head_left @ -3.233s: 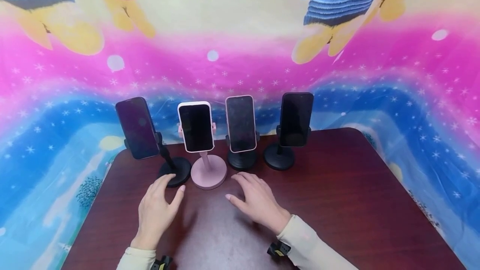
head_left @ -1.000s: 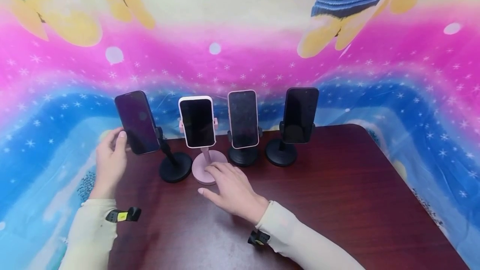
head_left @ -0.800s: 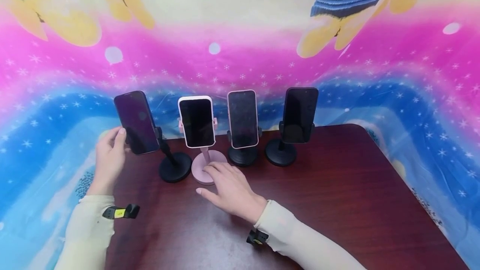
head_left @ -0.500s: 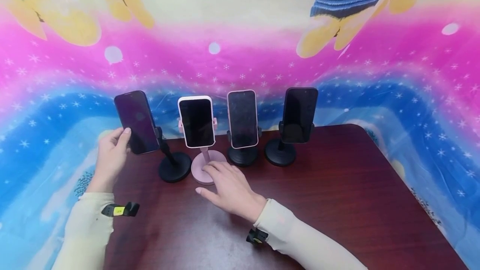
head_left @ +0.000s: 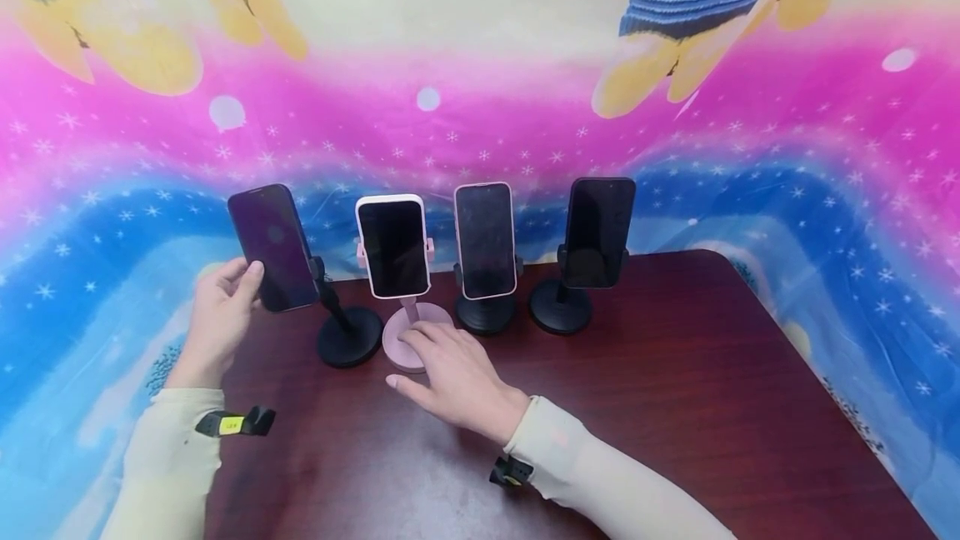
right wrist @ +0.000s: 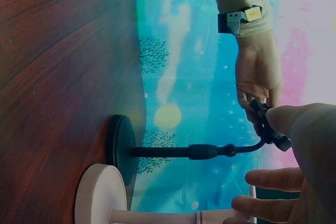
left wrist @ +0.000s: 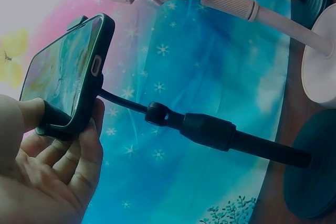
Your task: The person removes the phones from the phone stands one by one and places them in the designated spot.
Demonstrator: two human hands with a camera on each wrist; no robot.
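My left hand (head_left: 219,315) pinches the lower left edge of the leftmost phone (head_left: 270,244), thumb in front and fingers behind. In the left wrist view, the thumb presses by the black clamp (left wrist: 55,128) that grips this dark-cased phone. A jointed black stand (left wrist: 207,132) carries the clamp. My right hand (head_left: 461,377) reaches over the round base of the pink phone stand (head_left: 395,348), fingers loosely extended and holding nothing. That stand bears a white-cased phone (head_left: 393,244). In the right wrist view, the right fingers (right wrist: 275,180) spread near the pink pole.
Right of the pink stand, a pink-rimmed phone (head_left: 486,240) sits on a black stand (head_left: 486,317). Farther right, a black phone (head_left: 600,232) stands on another black holder (head_left: 561,308). All stand near the back edge of the dark wooden table (head_left: 675,390), before a colourful printed cloth (head_left: 495,132).
My left hand has gone up and left from the black base to the leftmost phone, its thumb sliding onto the screen's edge. The right hand has shifted left over the pink base.
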